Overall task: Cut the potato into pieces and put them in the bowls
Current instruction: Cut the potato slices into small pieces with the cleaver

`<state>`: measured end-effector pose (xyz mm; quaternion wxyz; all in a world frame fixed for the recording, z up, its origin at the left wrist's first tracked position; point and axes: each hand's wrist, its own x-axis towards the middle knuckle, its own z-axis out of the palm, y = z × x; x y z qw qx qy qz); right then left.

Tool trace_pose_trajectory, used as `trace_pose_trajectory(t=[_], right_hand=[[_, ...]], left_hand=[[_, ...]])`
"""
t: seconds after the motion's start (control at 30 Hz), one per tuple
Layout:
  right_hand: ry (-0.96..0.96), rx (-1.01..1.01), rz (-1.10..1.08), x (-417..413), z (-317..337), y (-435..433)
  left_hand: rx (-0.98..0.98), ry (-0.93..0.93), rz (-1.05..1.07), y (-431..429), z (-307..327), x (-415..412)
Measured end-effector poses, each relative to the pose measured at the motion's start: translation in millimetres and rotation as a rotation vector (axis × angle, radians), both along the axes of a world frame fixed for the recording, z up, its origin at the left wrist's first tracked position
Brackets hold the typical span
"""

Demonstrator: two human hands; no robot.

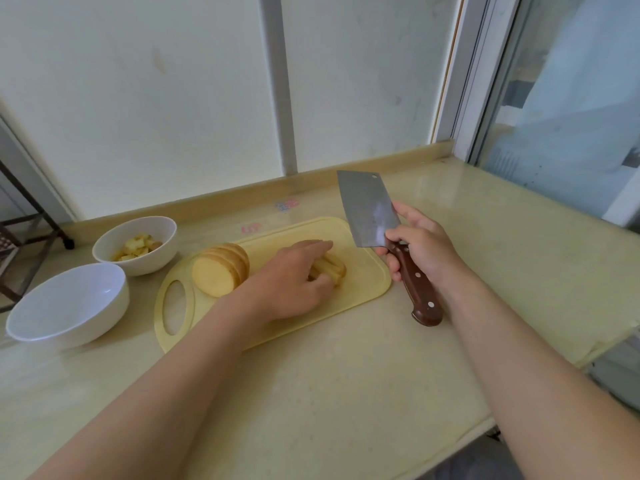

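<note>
Small pink and blue stickers (287, 204) on the beige counter (346, 393): we cannot read their writing. Our right hand (420, 249) clasps the brown-handled steel cleaver (369, 209), blade raised. Our left hand (289, 277) curls round pale potato strips (334, 266) on the yellow plastic cutting board (367, 282), hiding most. A sliced potato stack (218, 273) sits beside; cut pieces fill the far white bowl (162, 249).
</note>
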<state>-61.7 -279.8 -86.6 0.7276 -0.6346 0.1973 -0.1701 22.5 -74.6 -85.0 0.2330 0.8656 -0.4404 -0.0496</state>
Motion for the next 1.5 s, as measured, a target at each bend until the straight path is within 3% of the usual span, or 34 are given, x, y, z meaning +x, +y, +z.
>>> trace_pose_trajectory(t=[0.3,0.83,0.93,1.2,1.5], right_hand=[[0.013,-0.032,-0.004,1.0,-0.1,0.2],[0.098,-0.121,0.020,-7.5,7.4,4.5],[0.176,-0.251,0.042,-22.7,19.1,5.9],[0.465,-0.861,0.217,-41.3,53.6,26.0],[0.502,-1.046,0.321,-29.5,64.5,48.3]], left_hand=[[0.007,-0.050,0.008,-5.5,-12.2,-0.6],[0.076,0.042,-0.044,12.3,-3.6,11.7],[0.067,-0.008,-0.062,12.9,-5.1,13.1],[0.067,-0.088,-0.033,9.2,1.1,8.8],[0.069,-0.131,0.165,-2.1,2.9,-9.7]])
